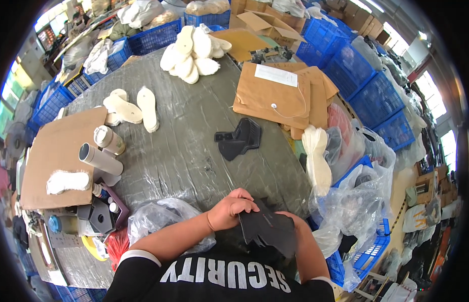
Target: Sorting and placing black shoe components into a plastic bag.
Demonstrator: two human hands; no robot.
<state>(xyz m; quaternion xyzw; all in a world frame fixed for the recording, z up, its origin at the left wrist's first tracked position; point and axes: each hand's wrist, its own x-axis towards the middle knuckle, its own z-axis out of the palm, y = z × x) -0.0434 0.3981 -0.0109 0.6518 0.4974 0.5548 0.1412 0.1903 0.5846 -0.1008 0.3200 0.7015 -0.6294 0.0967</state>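
Close to my body, my left hand (233, 208) pinches the upper left edge of some black flat cut pieces (267, 229), thin like fabric or leather shoe parts. My right hand (293, 219) grips them from the right side, its fingers mostly hidden behind them. The pieces overlap, so I cannot tell how many there are. Further off on the table lies a small pile of similar black cut pieces (239, 140), touched by neither hand. A crumpled clear plastic bag (166, 221) rests beside my left forearm.
Pale insoles (194, 53) are heaped at the table's far side, with several more (149, 108) at left. Two white tumblers (101, 158) stand near a cardboard sheet (58, 156). Brown envelopes (272, 95) lie at right, beyond a plastic-filled blue crate (373, 246).
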